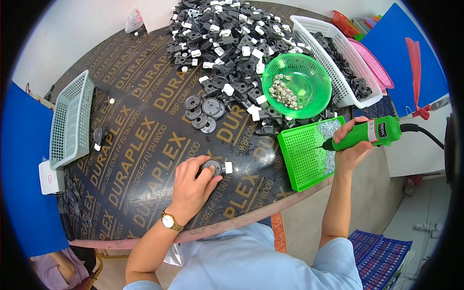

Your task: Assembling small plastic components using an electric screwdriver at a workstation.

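Note:
My left hand (191, 181), a gold watch on its wrist, grips a black round wheel-like part (211, 166) against the table, fingers curled at its rim and on top. A white tab (228, 167) sticks out at that part's right side. My right hand (349, 154) is closed round a green electric screwdriver (355, 134), held nearly level. Its dark tip points left, over a green perforated tray (295, 169). Small silvery screws (328, 129) lie along the tray's right side. Several loose black discs (209, 106) rest farther back on the table.
A large heap of black parts with white tabs (227, 43) covers the back. A green basket (321, 96) holds small metal pieces, beside a white basket (357, 102) of black parts. At left stands a pale basket (72, 154). The screwdriver's cable (425, 131) runs right.

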Demonstrator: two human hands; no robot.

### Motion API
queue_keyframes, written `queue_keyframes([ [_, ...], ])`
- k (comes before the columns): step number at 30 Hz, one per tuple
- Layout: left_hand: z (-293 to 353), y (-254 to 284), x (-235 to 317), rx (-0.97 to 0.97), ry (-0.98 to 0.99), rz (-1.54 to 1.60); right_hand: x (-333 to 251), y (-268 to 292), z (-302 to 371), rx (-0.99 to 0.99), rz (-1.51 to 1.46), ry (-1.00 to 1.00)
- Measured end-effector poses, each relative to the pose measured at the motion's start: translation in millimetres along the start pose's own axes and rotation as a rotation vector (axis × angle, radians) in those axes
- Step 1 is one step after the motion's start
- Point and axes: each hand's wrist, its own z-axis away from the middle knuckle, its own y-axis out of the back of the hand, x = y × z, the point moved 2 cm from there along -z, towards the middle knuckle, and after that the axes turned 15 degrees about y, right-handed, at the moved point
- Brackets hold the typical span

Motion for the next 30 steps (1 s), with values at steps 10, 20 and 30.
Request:
queue_keyframes([
  [10,-1,0,1,-0.007,0.006,-0.007,4,5,-2,0.022,-0.019,0.005],
  [20,-1,1,1,-0.005,0.006,-0.008,3,4,-2,-0.012,-0.020,0.007],
  [30,0,1,4,0.039,0.013,-0.029,-36,-43,-1,0.063,-0.409,-0.134],
])
